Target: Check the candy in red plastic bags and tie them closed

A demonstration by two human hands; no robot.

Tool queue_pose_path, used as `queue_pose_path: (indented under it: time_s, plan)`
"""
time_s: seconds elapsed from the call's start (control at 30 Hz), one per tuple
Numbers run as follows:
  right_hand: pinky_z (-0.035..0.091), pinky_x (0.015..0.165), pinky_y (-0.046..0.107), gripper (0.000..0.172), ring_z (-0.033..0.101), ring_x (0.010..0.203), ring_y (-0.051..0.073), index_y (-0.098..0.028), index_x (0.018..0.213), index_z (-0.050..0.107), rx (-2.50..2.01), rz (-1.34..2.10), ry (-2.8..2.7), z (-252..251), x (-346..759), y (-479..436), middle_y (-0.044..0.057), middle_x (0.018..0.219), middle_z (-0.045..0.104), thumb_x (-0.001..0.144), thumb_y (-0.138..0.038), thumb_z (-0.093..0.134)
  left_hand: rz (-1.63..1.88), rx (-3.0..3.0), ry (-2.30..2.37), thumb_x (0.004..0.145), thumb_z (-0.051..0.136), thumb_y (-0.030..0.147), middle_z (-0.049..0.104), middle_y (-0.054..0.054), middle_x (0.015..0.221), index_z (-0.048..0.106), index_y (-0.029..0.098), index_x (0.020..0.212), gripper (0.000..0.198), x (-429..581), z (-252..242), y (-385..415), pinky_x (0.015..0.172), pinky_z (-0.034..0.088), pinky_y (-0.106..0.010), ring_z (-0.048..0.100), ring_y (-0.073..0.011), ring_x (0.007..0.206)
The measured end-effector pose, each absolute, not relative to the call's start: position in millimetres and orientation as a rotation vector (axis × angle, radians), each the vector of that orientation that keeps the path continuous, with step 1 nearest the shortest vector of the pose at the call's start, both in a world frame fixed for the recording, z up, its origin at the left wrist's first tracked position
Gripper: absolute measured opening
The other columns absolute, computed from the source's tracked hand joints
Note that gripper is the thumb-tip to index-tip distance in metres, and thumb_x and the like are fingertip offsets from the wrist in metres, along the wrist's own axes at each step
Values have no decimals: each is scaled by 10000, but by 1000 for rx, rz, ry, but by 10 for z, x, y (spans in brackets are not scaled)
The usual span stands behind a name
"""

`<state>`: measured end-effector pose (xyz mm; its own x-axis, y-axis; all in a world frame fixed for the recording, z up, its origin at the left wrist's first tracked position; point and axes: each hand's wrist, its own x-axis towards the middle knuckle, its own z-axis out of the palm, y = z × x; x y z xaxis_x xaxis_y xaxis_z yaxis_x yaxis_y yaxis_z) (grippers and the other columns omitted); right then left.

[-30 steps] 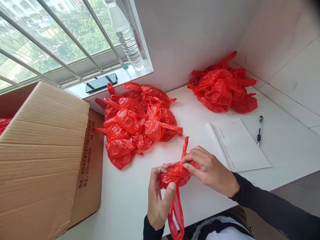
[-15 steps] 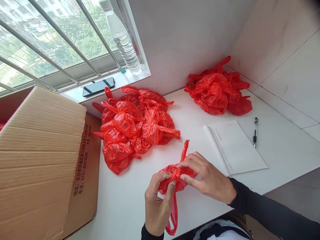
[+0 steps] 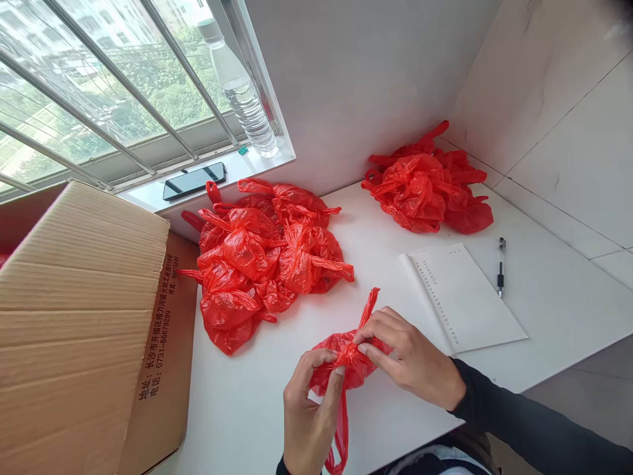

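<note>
Red bag: the red bag (image 3: 353, 377), knotted at the top, lies between the two hands over the near part of the table (image 3: 237, 409); whether it rests on the surface cannot be told; its contents are hidden
Knot and handles: the knot (image 3: 349, 355) sits uppermost; one twisted handle (image 3: 369, 307) points away from the person, and a looped handle (image 3: 343, 425) hangs toward the near edge
Left hand: the left hand (image 3: 310, 399) pinches gathered plastic beside the knot, thumb and forefinger narrow
Right hand: the right hand (image 3: 408, 353) grips plastic at the knot's other side, thumb and forefinger nearly together
Change: the left fingertips have shifted from the bag's side to the knot, and the right thumb and forefinger have drawn closer; both hands now bear on one spot, which suggests attention to the tie itself
Bag heaps: a heap of tied red bags (image 3: 252, 244) lies near the box; a second heap (image 3: 420, 188) lies by the wall; contents unclear in both
Cardboard box: the box (image 3: 74, 316) stands at the left; red material (image 3: 2, 259) shows inside
Bottle: the bottle (image 3: 244, 99) on the sill holds clear liquid
Paper: the notebook (image 3: 469, 297) lies beyond the right hand; the pen (image 3: 501, 267) is just beside it
</note>
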<state>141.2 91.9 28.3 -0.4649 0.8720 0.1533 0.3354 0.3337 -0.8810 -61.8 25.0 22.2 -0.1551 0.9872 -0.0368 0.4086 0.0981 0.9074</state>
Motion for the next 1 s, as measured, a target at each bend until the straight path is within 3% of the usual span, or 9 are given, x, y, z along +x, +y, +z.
queue_pose_path:
  time_s: [1.0]
  plan:
    - [481,785,325,142,589,934,202,-226,955,633,-1166,1133,-1902,320,1299,927,18,950,660,975,-109,555,1124,1007,1656,854,747,458,725,-10,828,711,237,840,224,-658,256,205,711,563,-254,673,-188,754]
